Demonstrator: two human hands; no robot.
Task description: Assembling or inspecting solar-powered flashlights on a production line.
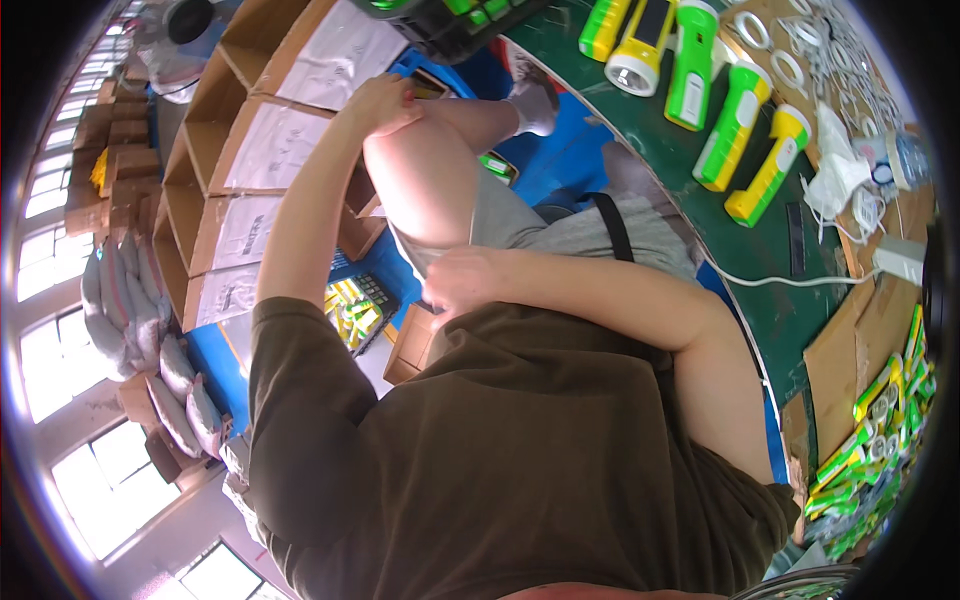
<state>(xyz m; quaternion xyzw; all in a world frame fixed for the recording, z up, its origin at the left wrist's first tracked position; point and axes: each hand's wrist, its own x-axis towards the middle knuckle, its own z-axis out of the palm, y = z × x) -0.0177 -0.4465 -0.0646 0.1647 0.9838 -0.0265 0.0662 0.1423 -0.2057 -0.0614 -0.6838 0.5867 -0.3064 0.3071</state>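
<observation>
My left hand (385, 106) rests on my bent bare knee, its fingers lying loosely over it, with nothing visible in them. My right hand (465, 280) is at my lap, between the hem of my dark olive shirt (520, 400) and my grey shorts (505, 215). Its fingers are curled closed, and whatever they may hold is hidden. On the green table (620, 140) to my right lie several green-and-yellow flashlights (733, 127), apart from both hands.
Cardboard compartments (250, 150) stand at my left. Below them are a dark crate (375, 295) of green-yellow parts and an open carton (410, 345). A black tray (450, 30) sits at the table's far end. White rings (787, 70), a cable (800, 282) and piled flashlights (880, 430) are at right.
</observation>
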